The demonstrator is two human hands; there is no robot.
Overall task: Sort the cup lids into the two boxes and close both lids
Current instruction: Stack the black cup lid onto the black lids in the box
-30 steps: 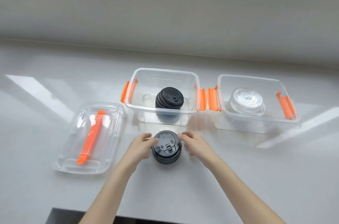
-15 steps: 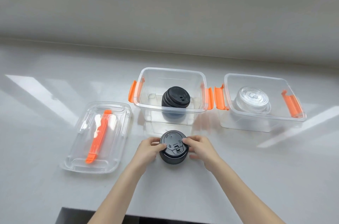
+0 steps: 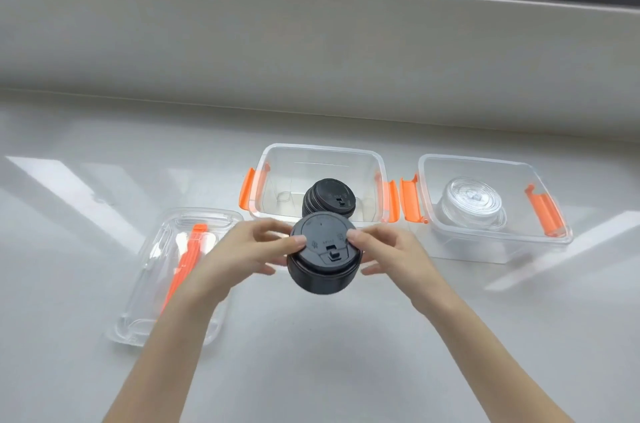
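Lifted off the table (image 3: 346, 353) now, my fingers (image 3: 298, 239) pinch the light, slippery, loosely nested black lids (image 3: 323, 254) by their rims.

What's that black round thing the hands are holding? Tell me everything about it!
It is a stack of black cup lids, looking like matte plastic, round, with a small sip flap on the top lid. It is tilted toward the camera, just in front of the middle box. The left hand and right hand pinch its sides, thumbs on the top rim.
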